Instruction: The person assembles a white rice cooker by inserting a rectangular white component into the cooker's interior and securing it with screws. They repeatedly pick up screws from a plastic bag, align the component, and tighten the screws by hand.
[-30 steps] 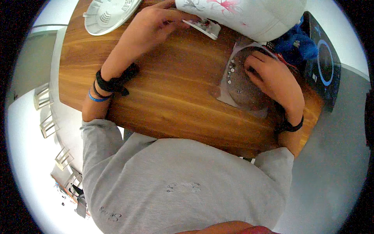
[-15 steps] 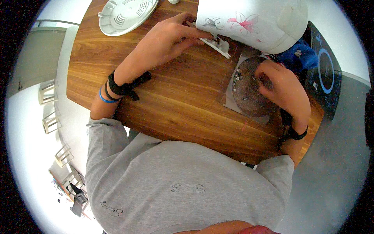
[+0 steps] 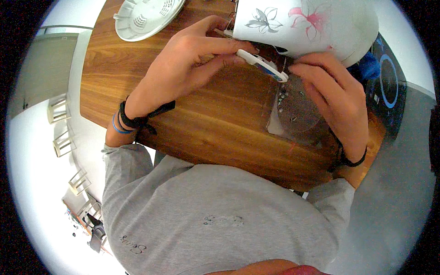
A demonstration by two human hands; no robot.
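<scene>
A white rounded appliance housing point(image 3: 284, 25) with grey and pink flowers lies on its side at the far part of the table. By its near edge, my left hand point(image 3: 188, 57) grips a small white plastic panel point(image 3: 262, 65) between thumb and fingers. My right hand point(image 3: 337, 91) is raised near the panel's right end, its thumb and fingertips pinched together. Whatever they hold, if anything, is too small to make out. Beneath that hand is a dark round disc point(image 3: 295, 112) on a clear sheet, with several small screws point(image 3: 281, 98) along its left side.
A white round vented base point(image 3: 149, 18) lies at the far left of the wooden table point(image 3: 206, 119). To the right stand a blue object point(image 3: 369, 66), partly hidden, and a black cooktop point(image 3: 389, 89) with a blue ring. Several chairs point(image 3: 59, 142) are off to the left.
My right hand has lifted off the disc and moved up to the panel. The panel has tilted and come nearer, and the housing has shifted slightly right.
</scene>
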